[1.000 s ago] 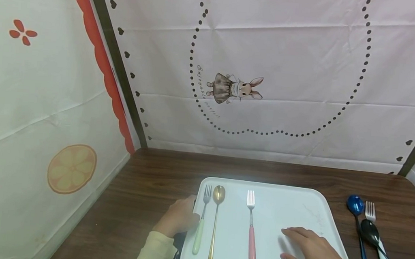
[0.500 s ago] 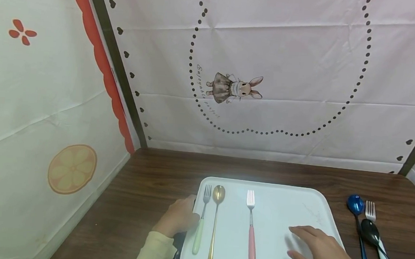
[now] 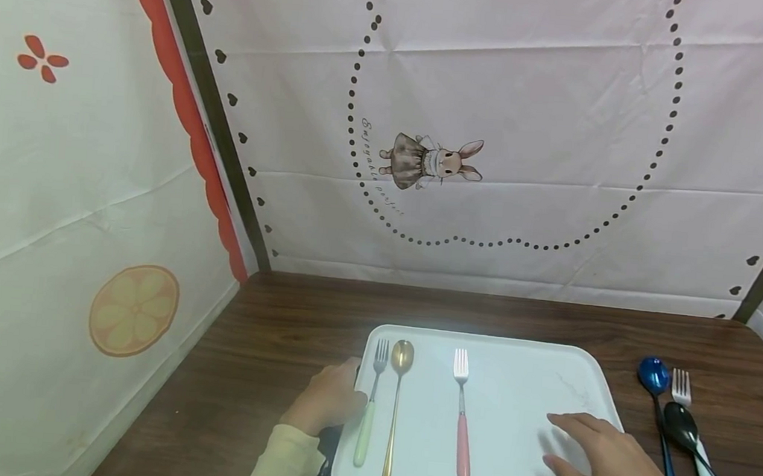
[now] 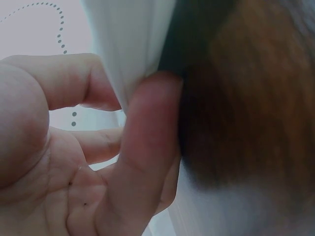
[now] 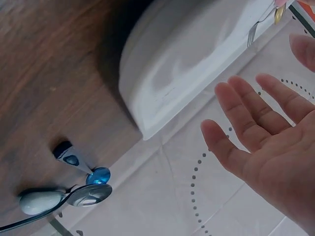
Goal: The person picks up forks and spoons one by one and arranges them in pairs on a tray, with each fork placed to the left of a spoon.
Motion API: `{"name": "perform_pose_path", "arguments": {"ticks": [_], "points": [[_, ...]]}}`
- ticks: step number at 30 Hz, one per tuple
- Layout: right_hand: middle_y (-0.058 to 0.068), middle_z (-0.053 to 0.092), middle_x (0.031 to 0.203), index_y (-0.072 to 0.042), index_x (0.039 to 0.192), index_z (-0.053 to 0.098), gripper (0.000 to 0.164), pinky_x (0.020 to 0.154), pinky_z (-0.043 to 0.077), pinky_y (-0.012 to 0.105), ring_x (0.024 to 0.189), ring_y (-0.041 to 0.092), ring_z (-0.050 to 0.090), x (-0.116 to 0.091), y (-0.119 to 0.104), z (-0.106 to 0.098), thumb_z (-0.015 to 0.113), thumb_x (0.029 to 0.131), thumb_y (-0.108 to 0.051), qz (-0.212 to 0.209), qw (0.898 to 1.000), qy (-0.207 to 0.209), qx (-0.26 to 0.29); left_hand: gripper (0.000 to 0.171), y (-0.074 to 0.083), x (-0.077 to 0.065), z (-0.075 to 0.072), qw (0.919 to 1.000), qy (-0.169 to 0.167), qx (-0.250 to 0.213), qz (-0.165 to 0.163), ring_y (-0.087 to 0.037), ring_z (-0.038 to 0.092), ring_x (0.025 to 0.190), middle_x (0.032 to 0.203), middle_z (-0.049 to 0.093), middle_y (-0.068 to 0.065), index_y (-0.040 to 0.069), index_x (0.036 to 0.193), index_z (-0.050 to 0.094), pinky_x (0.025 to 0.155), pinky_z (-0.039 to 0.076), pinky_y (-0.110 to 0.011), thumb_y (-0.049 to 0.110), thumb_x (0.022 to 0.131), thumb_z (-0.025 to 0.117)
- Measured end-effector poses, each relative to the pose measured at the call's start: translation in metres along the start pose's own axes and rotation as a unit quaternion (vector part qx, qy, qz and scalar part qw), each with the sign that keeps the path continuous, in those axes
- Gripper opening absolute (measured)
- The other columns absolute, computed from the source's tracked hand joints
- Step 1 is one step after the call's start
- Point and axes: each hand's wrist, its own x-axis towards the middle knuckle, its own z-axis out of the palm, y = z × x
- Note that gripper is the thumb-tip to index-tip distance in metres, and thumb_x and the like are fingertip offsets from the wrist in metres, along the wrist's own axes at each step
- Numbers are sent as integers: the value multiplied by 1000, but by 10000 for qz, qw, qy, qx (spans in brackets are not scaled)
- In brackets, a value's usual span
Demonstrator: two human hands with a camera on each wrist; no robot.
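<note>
A white tray (image 3: 525, 384) lies on the wooden table. On it, from left to right, are a green-handled fork (image 3: 368, 409), a gold spoon (image 3: 396, 411) and a pink-handled fork (image 3: 463, 424). My left hand (image 3: 328, 397) grips the tray's left edge; in the left wrist view its thumb and fingers pinch the white tray rim (image 4: 130, 44). Over the tray's right part hovers my right hand (image 3: 612, 465), holding nothing. Its fingers are spread and loosely bent in the right wrist view, apart from the cutlery.
Right of the tray, a blue spoon (image 3: 654, 377), a white-handled fork (image 3: 681, 386) and a black spoon (image 3: 681, 424) lie close together on the table (image 3: 264, 363), the black spoon crossing the fork. A printed cloth (image 3: 531, 130) hangs behind the table.
My right hand has drifted right across the tray, toward the loose cutlery. The left hand, the tray and the utensils have stayed in place.
</note>
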Motion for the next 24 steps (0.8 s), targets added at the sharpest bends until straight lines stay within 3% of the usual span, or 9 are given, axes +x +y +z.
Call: {"name": "perform_pose_path", "arguments": {"ticks": [7,14,24], "points": [[11,64,106,-12,111,65,48,71,54,50,93,29,59,-3,7,-1,73,74,-41,101,9999,-32,31,52,-2,1,1,10000,-12,5,-67,-23,56,77,101,60,-14,1,127,49,74,52,-51,15,78,59],[9,64,104,-12,110,65,45,69,53,49,93,29,59,-7,13,-3,74,74,-36,17,9990,420,-127,53,-1,1,1,10000,-18,-16,-44,-24,56,78,103,60,-15,2,129,47,74,52,-52,16,78,59],[16,65,101,-10,107,67,45,70,52,57,90,37,59,-10,25,-3,74,72,-39,439,9985,187,-283,53,0,-1,-1,9998,-62,-138,-95,-24,58,78,104,60,-16,2,130,46,74,52,-54,16,80,60]]}}
